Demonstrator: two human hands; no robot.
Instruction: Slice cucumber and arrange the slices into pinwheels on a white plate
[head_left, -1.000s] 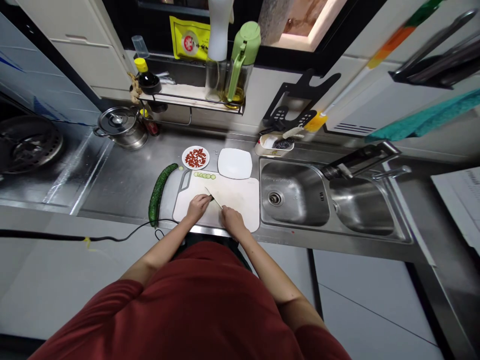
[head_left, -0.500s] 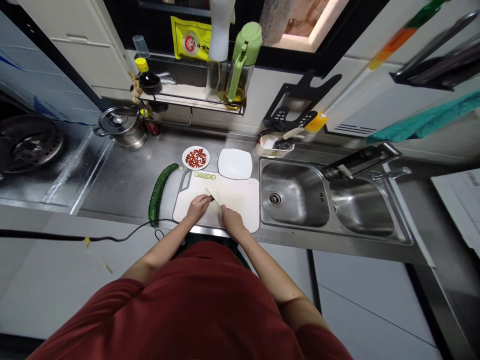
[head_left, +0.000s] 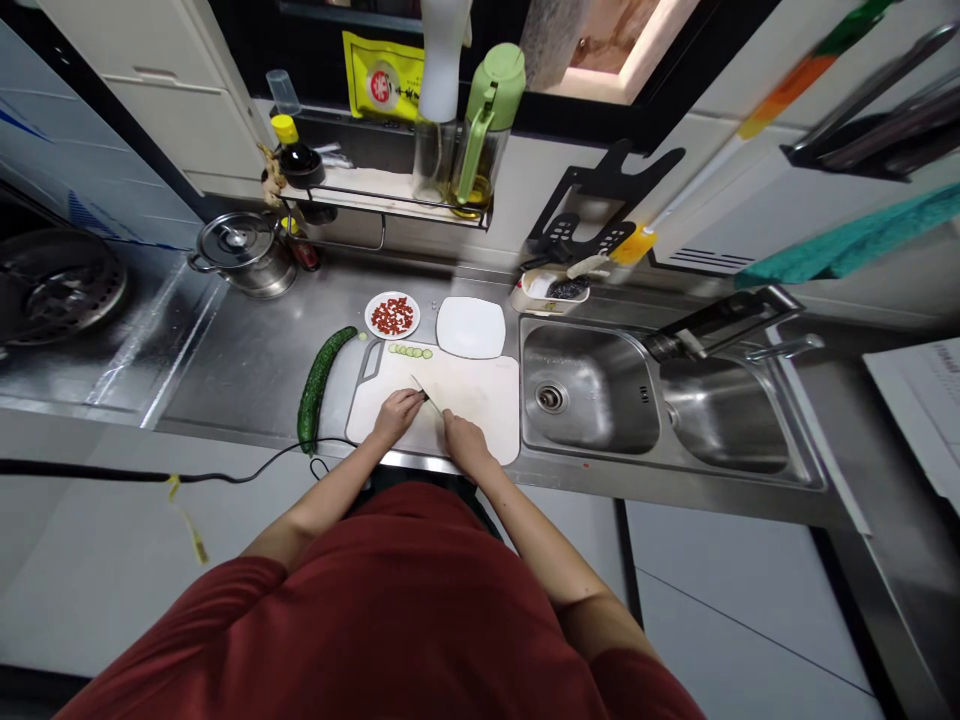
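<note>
On the white cutting board, my right hand is closed round the handle of a knife, its blade slanting up to the left. My left hand is closed at the blade's left side, with a small dark thing at its fingertips that is too small to make out. Several pale green cucumber slices lie in a row near the board's back edge. Left of the board rests a long green cucumber. Behind it are a round plate of red pieces and a bare white square plate.
A double sink with a faucet adjoins the board's right side. A lidded pot stands at the back left, beside a stove. Above the counter runs a shelf with bottles. A black cable crosses the front left edge.
The yellow tag hanging from the cable has swung slightly left. Both hands and the knife look nearly unmoved.
</note>
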